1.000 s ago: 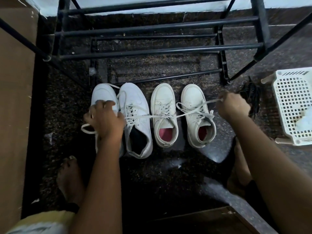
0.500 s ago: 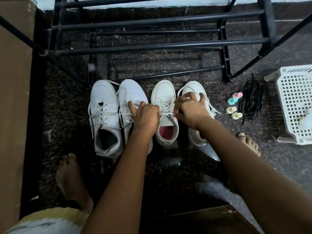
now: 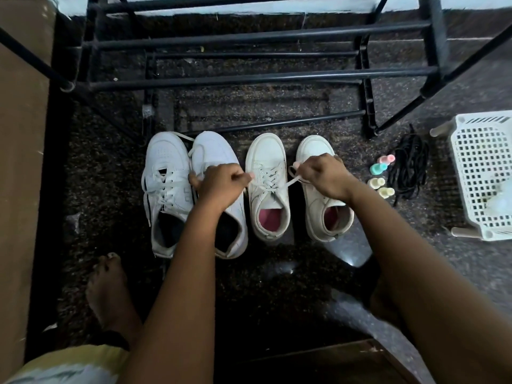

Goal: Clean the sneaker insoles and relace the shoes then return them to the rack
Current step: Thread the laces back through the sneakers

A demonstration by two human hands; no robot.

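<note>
on the floor before the rack (image 3: 257, 77), from my head view, four sneakers stand in a row, toes toward it. my left hand (image 3: 219, 181) is curled over the second white sneaker (image 3: 213, 151), pinching one lace end. my right hand (image 3: 321, 176) is curled above the far-right cream sneaker (image 3: 315, 206), pinching the other end. the lace (image 3: 289, 183) runs taut between my hands across the pink-lined cream sneaker (image 3: 267, 206). i think it belongs to that one, though my fists hide the ends. to tie well, i'd pull evenly, level both ends, then cross them low over the tongue.
</note>
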